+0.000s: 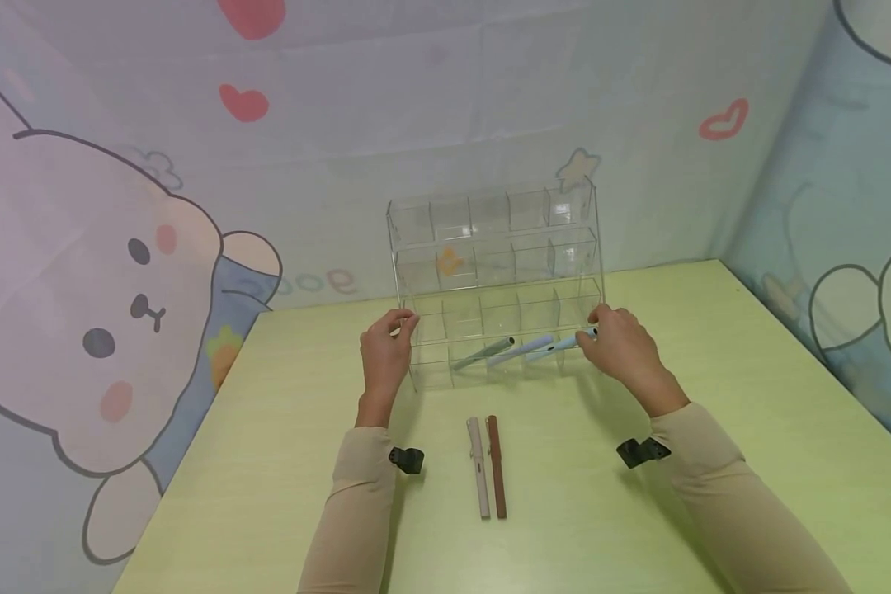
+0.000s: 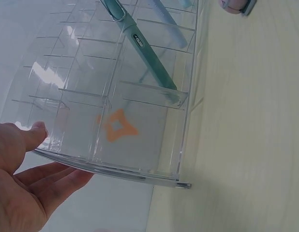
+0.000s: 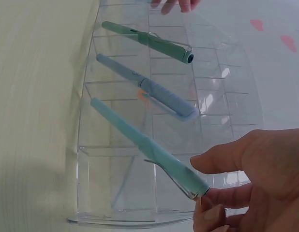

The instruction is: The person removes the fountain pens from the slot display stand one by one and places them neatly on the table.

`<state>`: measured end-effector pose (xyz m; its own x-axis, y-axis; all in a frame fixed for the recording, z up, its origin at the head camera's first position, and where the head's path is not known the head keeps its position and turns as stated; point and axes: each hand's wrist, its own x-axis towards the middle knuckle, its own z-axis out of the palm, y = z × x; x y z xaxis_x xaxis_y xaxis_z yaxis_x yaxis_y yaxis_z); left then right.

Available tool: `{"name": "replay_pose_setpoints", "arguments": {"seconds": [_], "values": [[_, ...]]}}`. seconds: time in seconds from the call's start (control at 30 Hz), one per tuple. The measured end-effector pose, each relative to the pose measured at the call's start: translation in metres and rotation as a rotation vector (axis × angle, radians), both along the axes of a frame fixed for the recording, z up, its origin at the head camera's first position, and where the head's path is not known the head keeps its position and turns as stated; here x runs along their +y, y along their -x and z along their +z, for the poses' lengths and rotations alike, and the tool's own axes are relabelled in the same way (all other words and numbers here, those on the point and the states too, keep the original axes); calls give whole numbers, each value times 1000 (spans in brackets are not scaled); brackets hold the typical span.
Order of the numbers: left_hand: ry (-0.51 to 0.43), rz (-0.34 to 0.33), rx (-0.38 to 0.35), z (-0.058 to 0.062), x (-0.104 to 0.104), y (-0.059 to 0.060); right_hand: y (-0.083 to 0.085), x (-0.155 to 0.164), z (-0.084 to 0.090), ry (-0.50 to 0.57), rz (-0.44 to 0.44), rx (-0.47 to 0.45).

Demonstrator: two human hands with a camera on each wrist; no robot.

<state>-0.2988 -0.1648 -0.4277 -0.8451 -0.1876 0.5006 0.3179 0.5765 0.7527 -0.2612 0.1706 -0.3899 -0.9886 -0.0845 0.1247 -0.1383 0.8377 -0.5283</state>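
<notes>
A clear acrylic tiered organizer [image 1: 490,247] stands at the middle back of the yellow-green table [image 1: 713,462]. My left hand [image 1: 395,332] grips its left side wall, thumb [image 2: 33,136] on the near face and fingers behind. My right hand [image 1: 601,330] is at the organizer's right end and pinches the cap end of a teal pen [image 3: 140,142] that leans in the bottom row. A pale blue pen [image 3: 149,89] and a grey-green pen [image 3: 144,38] lean in the neighbouring cells. On the table in front lie a beige pen [image 1: 478,466] and a brown pen [image 1: 497,466], side by side.
Cartoon-printed fabric walls [image 1: 119,272] close in the table at the back, left and right. The organizer's upper rows hold nothing. Black wrist mounts [image 1: 642,451] sit on both sleeves.
</notes>
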Motion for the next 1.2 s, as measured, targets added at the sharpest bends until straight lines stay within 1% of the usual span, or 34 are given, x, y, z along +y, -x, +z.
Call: {"name": "replay_pose_setpoints", "arguments": {"seconds": [0.17,0.33,0.5,0.7,0.83,1.03,1.2], "values": [[6,6,14,0,0,0,4,3,-4,16,26,-48],[8,11,5,-2,0,0,8,1,-11,30,20,-54],[9,12,4,-1,-1,0,13,-1,-21,85,9,-20],[15,11,-8,0,-1,1,14,-3,-28,139,-20,41],[20,13,-8,0,-1,1,16,-5,-30,179,-33,77],[20,12,-10,-1,-2,2,18,-5,-32,266,-42,100],[17,10,-8,-1,-1,2,19,-6,-32,343,-40,173]]}}
